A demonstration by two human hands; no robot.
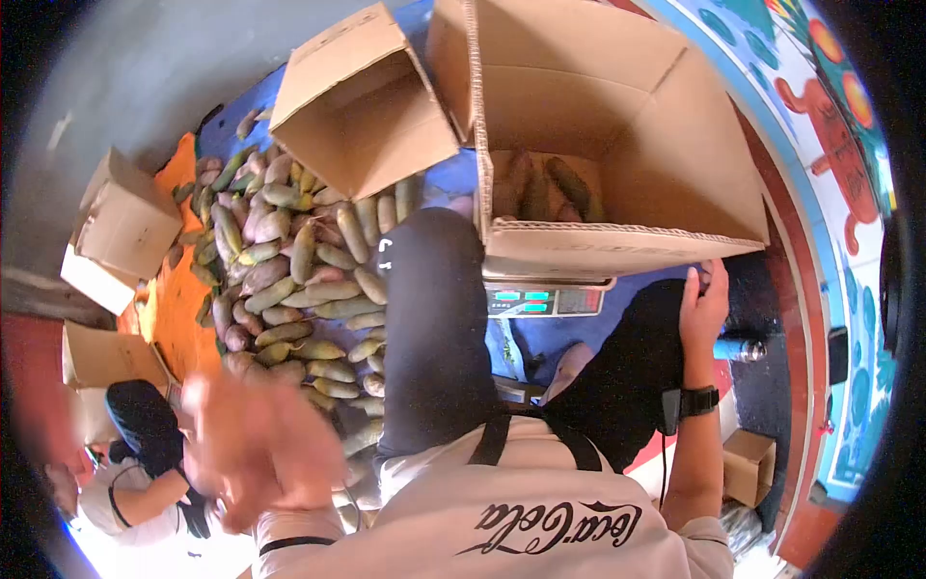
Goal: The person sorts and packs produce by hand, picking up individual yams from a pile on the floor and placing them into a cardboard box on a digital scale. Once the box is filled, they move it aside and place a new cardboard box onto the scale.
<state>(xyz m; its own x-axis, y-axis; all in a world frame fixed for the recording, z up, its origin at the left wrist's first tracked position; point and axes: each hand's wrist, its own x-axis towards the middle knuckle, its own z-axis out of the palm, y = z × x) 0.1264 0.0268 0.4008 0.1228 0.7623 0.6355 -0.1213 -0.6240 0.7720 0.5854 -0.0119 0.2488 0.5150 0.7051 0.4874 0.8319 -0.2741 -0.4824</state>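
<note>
My left hand (275, 434) is raised close to the camera at the lower left, smeared by motion. Its fingers cannot be made out, nor whether anything is in them. Behind it lies a big heap of long green and purplish radishes (289, 261). My right hand (704, 307), below a dark wristwatch (698, 400), is by my right knee, fingers extended and apart at the lower corner of a large cardboard box (617, 241). A few radishes (559, 188) lie inside that box. It stands on a digital scale (540, 301) with lit displays, between my legs.
A second open cardboard box (362, 121) sits on its side atop the heap's far edge. More boxes (130, 222) stand at the left on orange cloth. Another person (135, 492) is seated at the lower left. A bottle (741, 349) lies at the right near the painted wall.
</note>
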